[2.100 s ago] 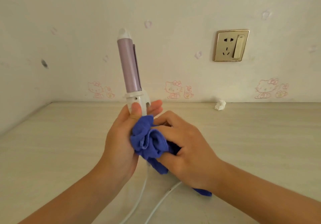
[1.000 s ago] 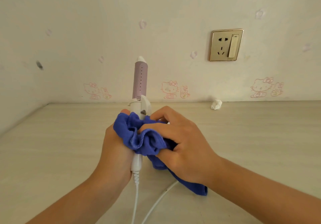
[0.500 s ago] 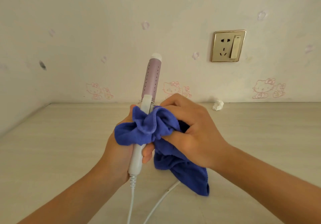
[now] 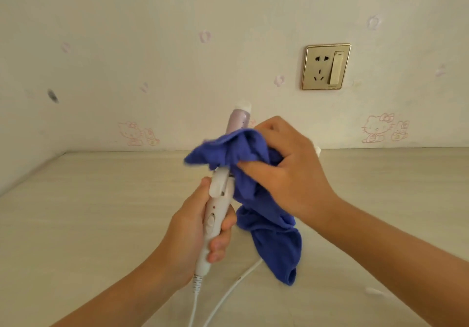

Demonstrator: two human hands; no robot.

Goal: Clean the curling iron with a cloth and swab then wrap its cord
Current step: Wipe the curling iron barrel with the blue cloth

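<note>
The cloth stage of the job was in hand. The person's left hand [image 4: 195,232] gripped the white handle of the curling iron [image 4: 212,215], its fingers curled round it below the clamp lever. The right hand [image 4: 286,171] pinched a bunched blue cloth [image 4: 253,192] round the purple barrel [image 4: 238,121], so only the barrel's top and its white tip showed. The loose end of the cloth hung down at five o'clock from the handle.

The iron was held in the air above the pale table [image 4: 88,212], near the middle of the view. Its long axis ran nearly upright with a slight lean, the tip pointing to about one o'clock and the cord end to seven o'clock. The white cord [image 4: 228,293] dropped from the handle's base toward six o'clock and trailed over the table, unwrapped. A gold wall socket [image 4: 326,66] sat at two o'clock from the tip, with nothing plugged into it.

The next move probably called for the cloth to slide or twist along the barrel while the left hand steadied the handle. No swab was in sight, so that step and the cord wrap seemed to lie ahead.
</note>
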